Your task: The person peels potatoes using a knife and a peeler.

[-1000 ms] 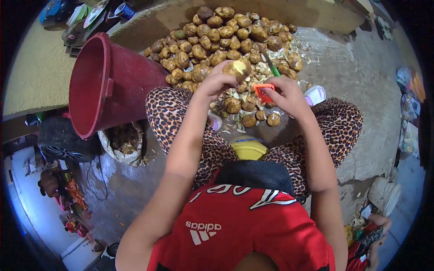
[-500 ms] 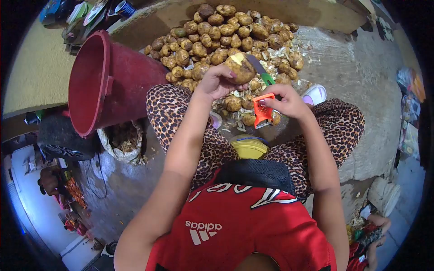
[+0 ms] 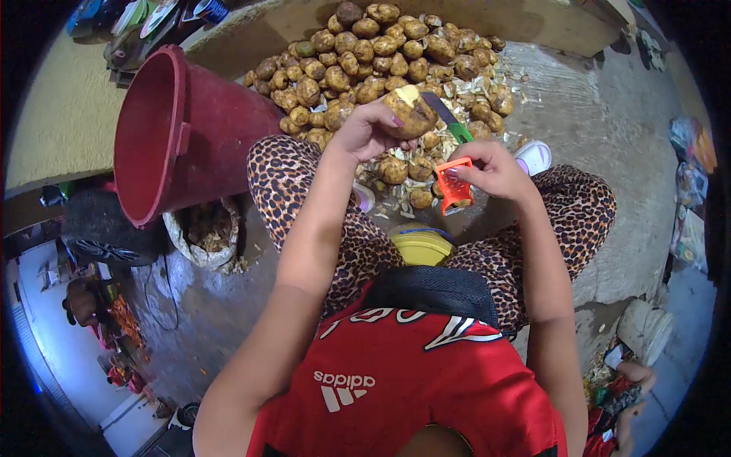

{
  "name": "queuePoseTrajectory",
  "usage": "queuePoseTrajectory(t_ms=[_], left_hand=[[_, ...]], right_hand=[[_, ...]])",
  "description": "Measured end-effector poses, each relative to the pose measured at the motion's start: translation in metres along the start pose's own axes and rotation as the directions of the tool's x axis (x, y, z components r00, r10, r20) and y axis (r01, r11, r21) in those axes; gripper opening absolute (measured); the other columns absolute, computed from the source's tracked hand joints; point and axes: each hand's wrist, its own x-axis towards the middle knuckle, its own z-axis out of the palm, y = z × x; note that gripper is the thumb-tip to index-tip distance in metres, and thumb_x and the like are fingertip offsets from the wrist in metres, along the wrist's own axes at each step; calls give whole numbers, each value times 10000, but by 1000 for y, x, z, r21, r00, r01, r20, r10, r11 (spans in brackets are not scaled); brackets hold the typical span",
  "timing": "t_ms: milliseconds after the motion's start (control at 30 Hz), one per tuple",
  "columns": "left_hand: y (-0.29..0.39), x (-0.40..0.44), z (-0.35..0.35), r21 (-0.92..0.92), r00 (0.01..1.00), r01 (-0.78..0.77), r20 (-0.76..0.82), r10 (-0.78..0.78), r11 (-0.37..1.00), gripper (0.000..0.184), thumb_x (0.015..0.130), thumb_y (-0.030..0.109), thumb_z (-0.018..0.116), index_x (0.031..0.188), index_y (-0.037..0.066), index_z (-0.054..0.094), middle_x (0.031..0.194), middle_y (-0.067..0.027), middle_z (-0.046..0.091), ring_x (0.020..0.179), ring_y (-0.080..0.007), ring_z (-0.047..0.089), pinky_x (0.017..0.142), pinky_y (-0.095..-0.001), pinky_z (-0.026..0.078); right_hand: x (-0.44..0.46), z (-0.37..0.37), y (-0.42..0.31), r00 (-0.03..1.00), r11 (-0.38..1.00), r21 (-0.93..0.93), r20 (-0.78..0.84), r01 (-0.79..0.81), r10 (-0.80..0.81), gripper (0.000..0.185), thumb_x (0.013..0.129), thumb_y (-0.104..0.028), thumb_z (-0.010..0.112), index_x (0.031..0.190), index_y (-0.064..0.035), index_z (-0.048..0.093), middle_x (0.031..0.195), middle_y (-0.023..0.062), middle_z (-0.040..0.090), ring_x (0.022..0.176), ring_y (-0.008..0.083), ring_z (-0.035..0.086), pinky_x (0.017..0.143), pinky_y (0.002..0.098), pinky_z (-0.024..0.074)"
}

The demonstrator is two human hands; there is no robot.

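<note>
A large brown-skinned potato [image 3: 413,116] rests in my left hand [image 3: 371,134], with fingers curled around its near side. Its top end shows a pale yellow peeled patch. My right hand [image 3: 495,170] is closed on two tools: a knife [image 3: 459,132] with a green handle and dark blade, and an orange peeler [image 3: 455,190] hanging below the thumb. The blade points up and left, close beside the potato; whether it touches cannot be made out. Behind both hands lies a heap of unpeeled potatoes [image 3: 365,65], with pale peelings [image 3: 464,95] scattered among them.
A big red bucket [image 3: 199,141] lies tilted at left, its mouth facing left. Below it stands a white sack [image 3: 186,247] with dark contents. Something yellow and rounded [image 3: 422,247] is between my legs. At lower right, another person's arm [image 3: 636,373] shows near a whitish container [image 3: 646,331].
My right hand has moved slightly right, taking the knife and peeler along. The potato in my left hand has shifted a little to the right and been tilted slightly.
</note>
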Motion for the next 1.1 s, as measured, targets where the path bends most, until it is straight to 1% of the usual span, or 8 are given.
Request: queuePoseTrajectory(t_ms=[300,400,533,600,667,767,867,1100], left_hand=[[7,-4,10,110,998,-32,66,25,993,523,628,36,511,1143,-19,440,998,-168,563,799,-276,599,678,-413,517],[6,-1,1,282,999,-22,43,11,959,546,630,45,509,1166,-14,419,1024,-157,552,811,-266,594,672,-410,516],[1,-2,5,110,997,-1,79,-8,994,499,626,49,501,1116,-35,460,992,-162,565,840,-267,585,667,-403,513],[0,-1,4,-7,997,37,72,-36,999,471,624,46,498,1086,-44,483,976,-165,572,853,-271,581,675,-401,509],[2,-3,6,2,998,20,56,-20,1000,453,620,43,495,1063,-50,498,969,-170,577,850,-276,583,684,-401,504],[9,-8,9,34,998,50,47,-52,998,447,616,41,494,1053,-51,505,975,-174,577,845,-282,584,695,-405,497],[8,-8,4,59,997,68,35,-71,996,437,617,45,494,1041,-60,508,975,-178,578,834,-286,584,693,-410,495],[2,-2,5,-25,993,42,109,-39,999,397,622,56,492,991,-89,510,943,-179,585,809,-289,581,681,-408,495]], right_hand=[[1,1,-1,996,998,-53,73,-42,46,133,798,-139,598,811,-7,608,680,20,579,651,70,515,570,232,414],[0,-1,-1,986,994,-49,134,-97,103,140,796,-145,603,803,-5,605,676,19,574,647,72,513,568,233,414],[2,11,-2,998,999,32,53,-32,31,149,796,-156,604,795,-7,601,669,28,570,639,81,513,568,241,415],[7,20,3,1000,1000,-17,18,-21,22,153,793,-173,598,792,-20,595,644,36,554,608,86,503,545,261,407],[9,26,6,1000,1000,-1,-1,-22,22,161,790,-197,595,795,-36,592,625,62,538,586,125,512,540,288,406],[11,23,7,995,982,-163,-10,93,-96,172,787,-213,593,791,-41,590,634,91,541,584,171,524,544,304,410],[8,16,6,994,952,-285,46,109,-100,183,782,-225,593,803,-43,598,635,108,535,582,207,524,545,311,413],[15,35,13,999,998,69,-32,9,-7,146,792,-162,596,820,-19,605,664,50,564,621,112,523,565,273,415]])
